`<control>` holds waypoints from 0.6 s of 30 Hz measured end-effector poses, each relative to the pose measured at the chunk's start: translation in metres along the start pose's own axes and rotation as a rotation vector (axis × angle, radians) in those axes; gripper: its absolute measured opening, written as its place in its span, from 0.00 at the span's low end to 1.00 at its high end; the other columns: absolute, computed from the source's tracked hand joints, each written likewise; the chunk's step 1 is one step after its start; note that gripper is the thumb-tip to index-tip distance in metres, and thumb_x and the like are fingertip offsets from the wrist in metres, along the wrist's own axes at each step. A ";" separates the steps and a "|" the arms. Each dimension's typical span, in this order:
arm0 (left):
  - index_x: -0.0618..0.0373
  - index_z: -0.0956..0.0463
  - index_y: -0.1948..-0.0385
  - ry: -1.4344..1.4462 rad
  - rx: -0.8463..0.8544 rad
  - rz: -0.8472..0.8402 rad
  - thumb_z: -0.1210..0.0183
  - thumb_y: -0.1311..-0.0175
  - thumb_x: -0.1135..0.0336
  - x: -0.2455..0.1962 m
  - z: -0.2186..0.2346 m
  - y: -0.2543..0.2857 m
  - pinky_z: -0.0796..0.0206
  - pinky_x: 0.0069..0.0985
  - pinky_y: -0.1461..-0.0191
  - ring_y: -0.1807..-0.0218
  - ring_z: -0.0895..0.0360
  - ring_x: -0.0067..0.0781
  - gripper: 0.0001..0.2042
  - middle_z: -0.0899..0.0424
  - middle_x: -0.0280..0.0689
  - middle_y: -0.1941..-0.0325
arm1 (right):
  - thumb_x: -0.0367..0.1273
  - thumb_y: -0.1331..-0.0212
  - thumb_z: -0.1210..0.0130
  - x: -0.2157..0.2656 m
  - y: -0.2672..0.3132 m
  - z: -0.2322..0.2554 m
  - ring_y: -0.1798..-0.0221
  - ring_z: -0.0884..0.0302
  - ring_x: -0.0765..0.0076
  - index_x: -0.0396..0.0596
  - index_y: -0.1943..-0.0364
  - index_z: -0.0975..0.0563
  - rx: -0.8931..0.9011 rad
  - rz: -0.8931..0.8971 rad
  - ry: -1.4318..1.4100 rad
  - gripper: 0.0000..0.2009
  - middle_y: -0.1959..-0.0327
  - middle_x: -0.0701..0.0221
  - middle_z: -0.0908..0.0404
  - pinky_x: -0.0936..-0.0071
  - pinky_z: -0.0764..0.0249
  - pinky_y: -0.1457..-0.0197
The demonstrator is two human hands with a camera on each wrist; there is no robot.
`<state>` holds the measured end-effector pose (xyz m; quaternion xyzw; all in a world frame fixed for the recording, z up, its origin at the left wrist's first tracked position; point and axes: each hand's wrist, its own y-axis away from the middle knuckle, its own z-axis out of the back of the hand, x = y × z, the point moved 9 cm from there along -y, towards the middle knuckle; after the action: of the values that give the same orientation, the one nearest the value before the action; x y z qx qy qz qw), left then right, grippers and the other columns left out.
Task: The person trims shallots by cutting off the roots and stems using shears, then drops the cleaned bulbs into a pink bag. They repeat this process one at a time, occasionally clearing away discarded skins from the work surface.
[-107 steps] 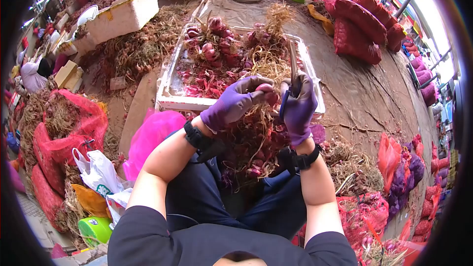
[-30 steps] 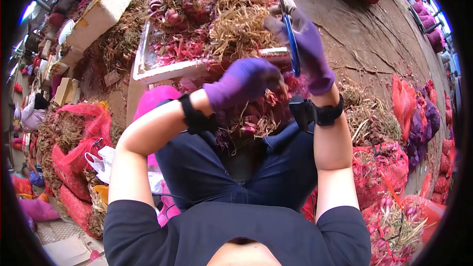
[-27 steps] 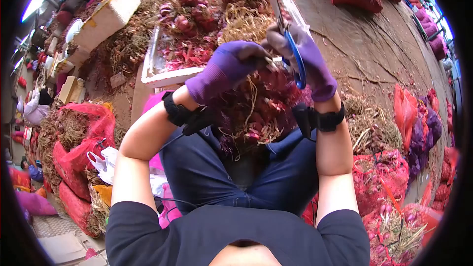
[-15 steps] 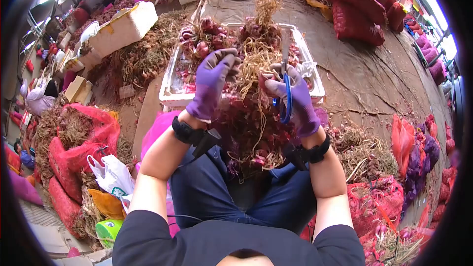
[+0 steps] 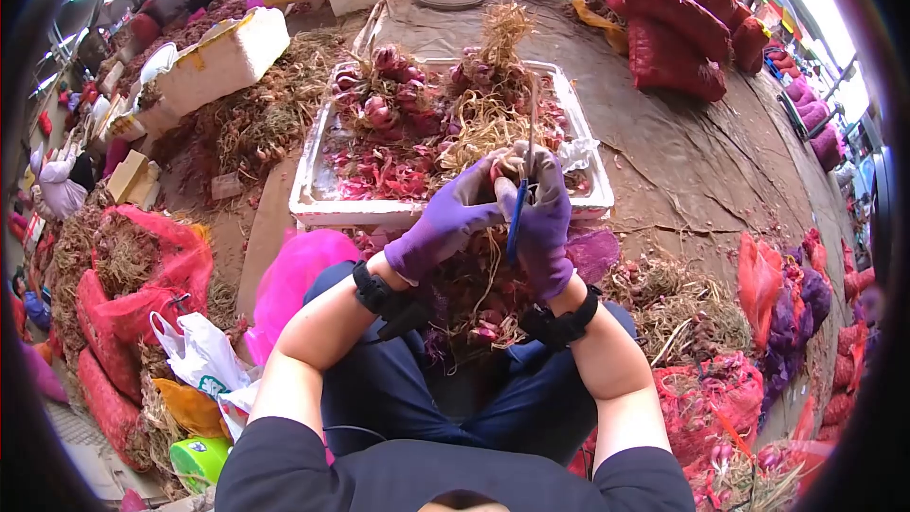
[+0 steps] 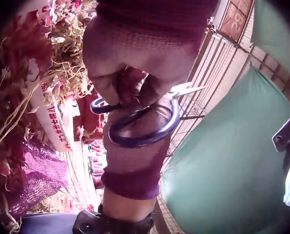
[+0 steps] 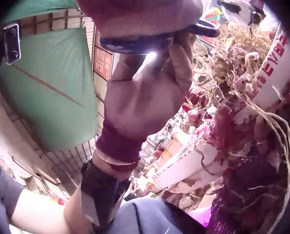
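Note:
In the head view, my purple-gloved left hand pinches a small reddish shallot, mostly hidden by the fingers. My right hand, also gloved, grips blue-handled scissors with the blades pointing away from me. The two hands meet at the fingertips over the front rim of a white foam tray. In the left wrist view the scissors' handle loops hang around the right hand's fingers. Dry-stalked shallot bunches and loose red skins lie in the tray. More shallots lie in a pile between my knees.
A pink mesh bag lies left of my lap. Dry stalks and a filled red net bag are to the right. Full red sacks stand back right, a foam box back left. A white plastic bag sits at left.
About a second ago the left hand was low over the pile, then it rose apart over the tray. Now it has come right to meet the scissors hand. The head view has shifted.

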<state>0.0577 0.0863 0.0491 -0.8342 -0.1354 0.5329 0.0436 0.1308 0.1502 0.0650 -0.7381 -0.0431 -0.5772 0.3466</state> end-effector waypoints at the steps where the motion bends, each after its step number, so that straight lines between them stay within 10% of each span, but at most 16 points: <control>1: 0.60 0.32 0.44 -0.023 -0.029 0.004 0.41 0.37 0.73 0.002 0.003 0.001 0.35 0.19 0.45 0.51 0.28 0.16 0.19 0.25 0.28 0.52 | 0.22 0.43 0.44 0.000 -0.002 0.000 0.62 0.24 0.80 0.42 0.55 0.28 0.032 0.026 0.115 0.12 0.65 0.73 0.22 0.81 0.26 0.57; 8: 0.59 0.26 0.52 -0.112 -0.056 0.102 0.42 0.34 0.69 0.007 0.020 0.003 0.34 0.18 0.47 0.54 0.27 0.16 0.11 0.22 0.26 0.57 | 0.22 0.44 0.43 -0.010 -0.014 0.003 0.69 0.21 0.78 0.42 0.54 0.28 0.057 -0.284 -0.163 0.13 0.68 0.69 0.19 0.79 0.24 0.67; 16: 0.58 0.28 0.52 0.180 -0.122 0.197 0.48 0.29 0.66 0.020 0.048 0.005 0.29 0.23 0.52 0.60 0.23 0.21 0.09 0.20 0.31 0.58 | 0.24 0.44 0.42 0.021 -0.016 0.009 0.69 0.23 0.79 0.43 0.53 0.25 -0.027 0.139 0.411 0.14 0.70 0.72 0.19 0.79 0.25 0.63; 18: 0.59 0.28 0.49 0.145 -0.243 0.110 0.48 0.28 0.64 -0.001 0.055 0.009 0.30 0.22 0.54 0.61 0.25 0.20 0.12 0.22 0.30 0.60 | 0.27 0.44 0.40 0.005 -0.028 0.028 0.70 0.23 0.79 0.40 0.53 0.25 -0.039 -0.070 0.287 0.15 0.70 0.71 0.19 0.83 0.26 0.65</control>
<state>0.0095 0.0731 0.0242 -0.8757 -0.1495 0.4525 -0.0775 0.1421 0.1853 0.0796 -0.6527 -0.0075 -0.6891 0.3147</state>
